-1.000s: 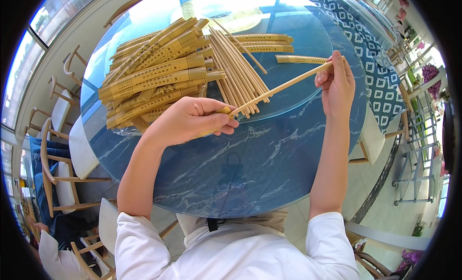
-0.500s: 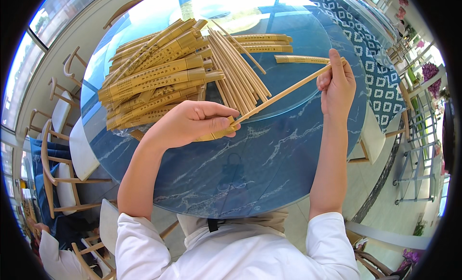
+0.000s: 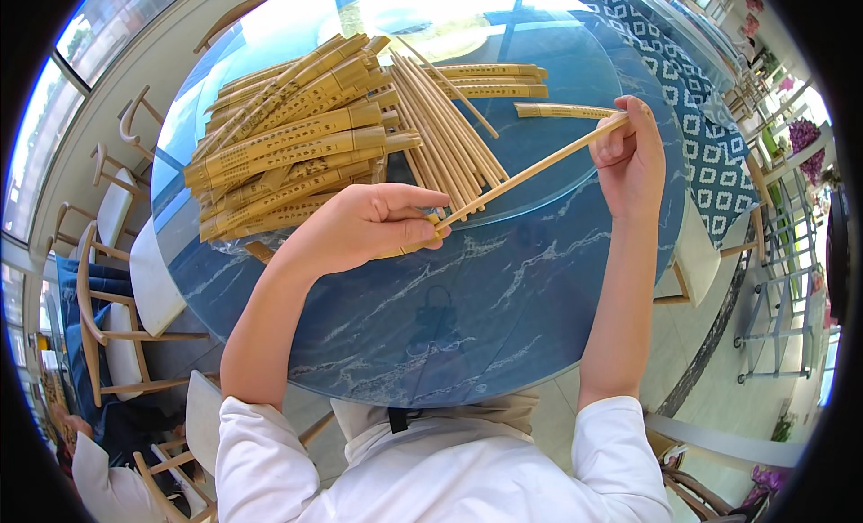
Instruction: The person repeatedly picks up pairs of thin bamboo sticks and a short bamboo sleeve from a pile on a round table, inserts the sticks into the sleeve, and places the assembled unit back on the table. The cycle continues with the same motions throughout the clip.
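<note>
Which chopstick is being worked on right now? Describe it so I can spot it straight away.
On the round blue table, look just in front of the heap of sleeved chopsticks and bare chopsticks. One bare chopstick spans slantwise between the left hand and right hand. It alone is held at both ends, apart from the pile.

Between my left hand (image 3: 373, 226) and my right hand (image 3: 629, 154) the chopstick (image 3: 530, 172) I hold makes a slanted bar across the way. Under it, toward me, the blue marble table (image 3: 431, 334) is bare and a hand can pass freely. Behind my left hand the heap of wrapped chopsticks (image 3: 288, 145) blocks the left part. The loose bare chopsticks (image 3: 440, 127) fill the middle. The single wrapped pairs (image 3: 494, 73) lie farther, with a small open strip before them.
</note>
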`<control>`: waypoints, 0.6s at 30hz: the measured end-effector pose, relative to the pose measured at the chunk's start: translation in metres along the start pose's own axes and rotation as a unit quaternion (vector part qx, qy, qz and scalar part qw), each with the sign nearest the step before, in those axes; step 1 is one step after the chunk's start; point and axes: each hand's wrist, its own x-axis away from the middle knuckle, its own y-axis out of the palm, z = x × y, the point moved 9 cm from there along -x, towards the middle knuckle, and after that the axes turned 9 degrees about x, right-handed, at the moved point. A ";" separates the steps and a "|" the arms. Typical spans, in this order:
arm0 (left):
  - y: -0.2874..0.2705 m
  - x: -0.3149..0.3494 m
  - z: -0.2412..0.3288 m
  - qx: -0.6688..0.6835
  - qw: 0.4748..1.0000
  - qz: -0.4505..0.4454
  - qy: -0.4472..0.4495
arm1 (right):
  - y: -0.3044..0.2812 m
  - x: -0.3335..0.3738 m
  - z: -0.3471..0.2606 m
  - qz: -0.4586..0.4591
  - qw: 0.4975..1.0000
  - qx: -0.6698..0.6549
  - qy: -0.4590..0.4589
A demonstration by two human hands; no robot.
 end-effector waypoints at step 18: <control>-0.003 0.002 0.006 0.005 0.999 0.050 0.012 | -0.019 0.001 0.011 0.104 0.987 0.121 0.022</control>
